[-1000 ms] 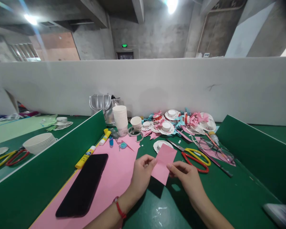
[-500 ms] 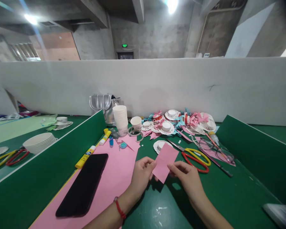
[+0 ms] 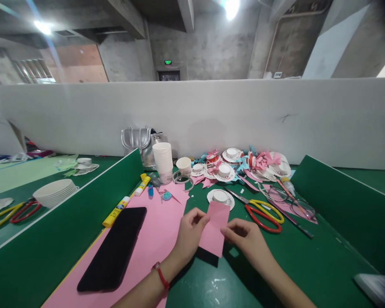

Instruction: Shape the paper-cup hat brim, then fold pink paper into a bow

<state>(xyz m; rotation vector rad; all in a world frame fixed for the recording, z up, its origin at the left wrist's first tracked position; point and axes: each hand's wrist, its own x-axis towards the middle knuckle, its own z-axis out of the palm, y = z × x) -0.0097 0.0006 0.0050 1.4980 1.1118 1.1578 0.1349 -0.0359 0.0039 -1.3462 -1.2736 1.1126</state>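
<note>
- Left hand [image 3: 189, 233] pinches the left edge of a small pink paper rectangle [image 3: 215, 229] between thumb and fingertips; a red cord bracelet [image 3: 161, 278] circles the wrist.
- Right hand [image 3: 247, 238] pinches the opposite edge the same way. Gripped from both sides, the piece stays flat and lifted just above the green table [image 3: 276, 269], with its shadow beneath.
- Its top edge tilts away, toward a white cup-and-doily piece [image 3: 220, 196] just beyond.
- A large pink sheet [image 3: 154, 239] lies flat to the left, and a black phone [image 3: 114, 248] resting on it probably keeps it from shifting.
- Red-and-yellow scissors [image 3: 265, 211] lie shut near the right hand, within easy reach; eyeglasses [image 3: 290, 200] lie just past them.
- A yellow glue stick [image 3: 117, 211] lies along the divider, and stacked paper cups [image 3: 163, 161] stand at the back, apart from the hands.
</note>
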